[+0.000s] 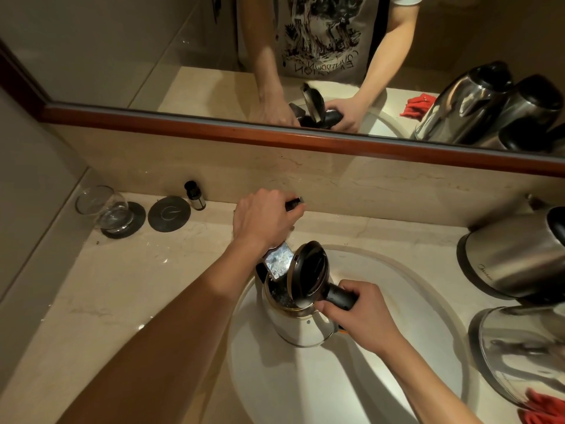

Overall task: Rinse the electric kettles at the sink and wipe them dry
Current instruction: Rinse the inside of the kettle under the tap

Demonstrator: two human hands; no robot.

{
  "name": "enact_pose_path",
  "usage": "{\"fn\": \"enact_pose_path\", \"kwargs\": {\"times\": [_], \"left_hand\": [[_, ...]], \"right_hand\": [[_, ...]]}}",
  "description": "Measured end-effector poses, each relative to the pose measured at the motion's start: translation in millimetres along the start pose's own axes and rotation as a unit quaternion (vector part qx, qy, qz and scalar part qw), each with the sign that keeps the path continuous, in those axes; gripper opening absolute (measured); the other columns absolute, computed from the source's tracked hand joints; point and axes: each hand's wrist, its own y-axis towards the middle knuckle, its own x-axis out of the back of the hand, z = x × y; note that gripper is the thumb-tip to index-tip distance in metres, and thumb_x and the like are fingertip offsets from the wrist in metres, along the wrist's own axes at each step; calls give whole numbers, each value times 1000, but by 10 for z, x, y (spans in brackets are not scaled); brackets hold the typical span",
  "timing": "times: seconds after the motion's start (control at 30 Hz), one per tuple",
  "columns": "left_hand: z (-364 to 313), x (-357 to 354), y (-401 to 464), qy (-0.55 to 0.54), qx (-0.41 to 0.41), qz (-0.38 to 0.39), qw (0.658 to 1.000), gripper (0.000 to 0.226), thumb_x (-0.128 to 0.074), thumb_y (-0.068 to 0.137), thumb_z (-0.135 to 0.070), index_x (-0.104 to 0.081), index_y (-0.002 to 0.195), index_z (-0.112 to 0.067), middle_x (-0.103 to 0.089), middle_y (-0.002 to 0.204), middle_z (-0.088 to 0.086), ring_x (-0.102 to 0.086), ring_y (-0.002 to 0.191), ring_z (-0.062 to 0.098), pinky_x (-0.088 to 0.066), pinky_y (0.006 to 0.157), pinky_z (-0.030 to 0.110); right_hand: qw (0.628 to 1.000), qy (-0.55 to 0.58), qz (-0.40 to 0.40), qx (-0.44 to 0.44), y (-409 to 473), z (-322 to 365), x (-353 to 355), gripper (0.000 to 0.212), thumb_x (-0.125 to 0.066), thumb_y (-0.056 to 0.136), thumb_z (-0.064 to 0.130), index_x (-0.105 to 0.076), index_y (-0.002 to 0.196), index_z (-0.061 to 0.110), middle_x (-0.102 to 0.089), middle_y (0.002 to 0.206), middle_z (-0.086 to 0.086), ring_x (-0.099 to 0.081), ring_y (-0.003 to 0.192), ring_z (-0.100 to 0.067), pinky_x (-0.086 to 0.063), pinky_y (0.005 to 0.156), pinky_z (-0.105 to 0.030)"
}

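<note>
My left forearm (171, 325) cuts across the counter (122, 301) up to the tap, where my left hand (263, 218) is curled round the faucet handle (295, 203). My right hand (357, 313) has a full grip on the black handle of the kettle (301, 322) I'm holding over the sink (382, 377), lid (308, 273) flipped open under the spout (276, 261), water running in, I think. So I'd say I'm early on: this one's only mid-rinse, nothing wiped yet as far as I can tell. Two more kettles, one upright-ish (516, 258) and one nearer me (526, 350), sit on the counter to the right, next to a red cloth (541, 408). Can't tell if those are done already.
</note>
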Motion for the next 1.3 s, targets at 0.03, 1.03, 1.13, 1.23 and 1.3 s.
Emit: {"fn": "enact_pose_path", "kwargs": {"times": [0.03, 1.03, 1.13, 1.23, 1.3], "left_hand": [[0, -1, 2, 1, 0, -1, 1000, 36, -47, 99, -55, -74, 107, -35, -63, 69, -3, -61, 69, 25, -43, 58, 31], [0, -8, -7, 10, -11, 2, 1000, 37, -44, 101, -56, -72, 94, -32, -58, 65, -3, -63, 68, 26, -54, 65, 37], [2, -5, -11, 10, -12, 3, 1000, 37, -44, 102, -56, -72, 96, -32, -56, 65, -3, -63, 69, 26, -55, 67, 39], [3, -1, -13, 15, -19, 2, 1000, 39, -42, 102, -57, -73, 102, -33, -59, 68, -3, -62, 70, 26, -53, 67, 37], [1, 2, -11, 14, -20, 2, 1000, 39, -42, 102, -57, -73, 101, -33, -57, 65, -5, -61, 69, 24, -51, 64, 36]], "right_hand": [[1000, 4, 1, -2, -4, 2, -2, 61, -79, 57, 55, -50, 60, 2, -39, 53, 1, -39, 54, -14, -31, 57, -32], [998, 53, -2, -29, -36, 94, 75, 44, -85, 78, 9, -48, 54, 11, -41, 42, 12, -40, 38, -3, -32, 44, -13], [998, 50, 1, -29, -38, 114, 79, 44, -86, 78, 11, -49, 54, 12, -41, 42, 12, -40, 38, -3, -33, 44, -13], [998, 49, 3, -30, -33, 124, 79, 42, -86, 78, 12, -51, 55, 10, -42, 43, 10, -42, 39, -4, -36, 44, -16], [998, 47, 5, -29, -33, 130, 80, 41, -86, 77, 12, -52, 56, 8, -43, 44, 9, -43, 39, -5, -35, 45, -16]]}}
